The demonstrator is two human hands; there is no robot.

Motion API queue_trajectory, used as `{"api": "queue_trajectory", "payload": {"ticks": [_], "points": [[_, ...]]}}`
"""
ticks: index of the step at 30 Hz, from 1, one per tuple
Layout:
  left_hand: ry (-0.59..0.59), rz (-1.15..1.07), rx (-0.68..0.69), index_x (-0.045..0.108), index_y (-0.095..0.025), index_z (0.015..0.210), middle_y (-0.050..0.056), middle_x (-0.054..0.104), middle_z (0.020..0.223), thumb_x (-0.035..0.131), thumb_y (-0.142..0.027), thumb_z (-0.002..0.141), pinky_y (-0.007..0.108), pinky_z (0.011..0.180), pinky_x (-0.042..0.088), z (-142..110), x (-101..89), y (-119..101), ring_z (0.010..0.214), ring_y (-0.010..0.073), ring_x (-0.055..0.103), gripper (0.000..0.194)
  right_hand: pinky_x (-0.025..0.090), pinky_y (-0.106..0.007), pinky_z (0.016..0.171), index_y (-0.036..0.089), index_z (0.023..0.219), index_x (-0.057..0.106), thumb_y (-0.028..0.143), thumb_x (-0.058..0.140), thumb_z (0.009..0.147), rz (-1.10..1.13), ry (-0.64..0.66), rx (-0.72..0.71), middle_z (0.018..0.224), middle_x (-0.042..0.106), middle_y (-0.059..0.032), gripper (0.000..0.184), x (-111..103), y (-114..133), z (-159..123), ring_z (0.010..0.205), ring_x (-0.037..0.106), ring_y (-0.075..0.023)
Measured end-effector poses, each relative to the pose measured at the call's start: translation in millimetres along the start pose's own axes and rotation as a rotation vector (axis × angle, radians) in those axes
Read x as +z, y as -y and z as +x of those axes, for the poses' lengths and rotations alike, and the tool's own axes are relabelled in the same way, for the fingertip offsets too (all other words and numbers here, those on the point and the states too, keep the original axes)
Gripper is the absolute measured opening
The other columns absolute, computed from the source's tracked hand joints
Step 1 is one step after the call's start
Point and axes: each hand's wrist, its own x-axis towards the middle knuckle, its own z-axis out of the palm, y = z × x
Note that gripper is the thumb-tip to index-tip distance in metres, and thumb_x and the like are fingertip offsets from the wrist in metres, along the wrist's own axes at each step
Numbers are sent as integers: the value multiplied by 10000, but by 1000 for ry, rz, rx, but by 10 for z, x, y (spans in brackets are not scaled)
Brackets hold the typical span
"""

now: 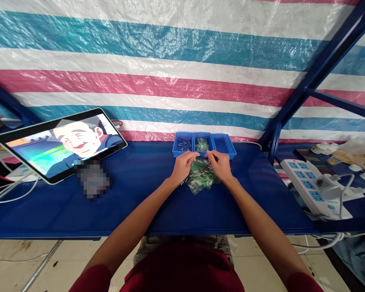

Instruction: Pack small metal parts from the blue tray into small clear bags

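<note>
While left hand (pixel 182 167) and right hand (pixel 220 165), fingers curled, flank the green packets (pixel 197 181) before the blue trays (pixel 223 145), I, unable to discern any grip, would work low over the pile

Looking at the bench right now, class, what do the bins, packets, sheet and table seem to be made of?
Bins: likely moulded plastic, slightly shiny; thin, even walls.
Packets: probably glossy plastic film, see-through and green-tinged, with bright glints.
Sheet: apparently woven plastic, shiny; creases catch light.
Table: perhaps painted metal, smooth with soft reflections; laminate is possible.
</note>
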Motion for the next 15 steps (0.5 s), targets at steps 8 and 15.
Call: {"api": "queue_trajectory", "payload": {"ticks": [8, 15], "points": [[82, -89, -109, 575, -183, 1157, -19, 633, 673, 394, -392, 975, 213, 623, 426, -9, -10, -23, 560, 108, 535, 331, 398, -266, 573, 170, 845, 689, 438, 493, 907, 17, 15, -26, 691, 658, -35, 339, 3, 22, 0, 559, 530, -143], [115, -116, -153, 532, -190, 1178, -55, 581, 576, 417, -394, 963, 203, 576, 400, -4, -15, -59, 503, 101, 502, 318, 427, -279, 609, 197, 876, 701, 410, 524, 902, 12, 124, -116, 710, 638, -43, 279, 20, 23, -10, 605, 540, -158]]}}
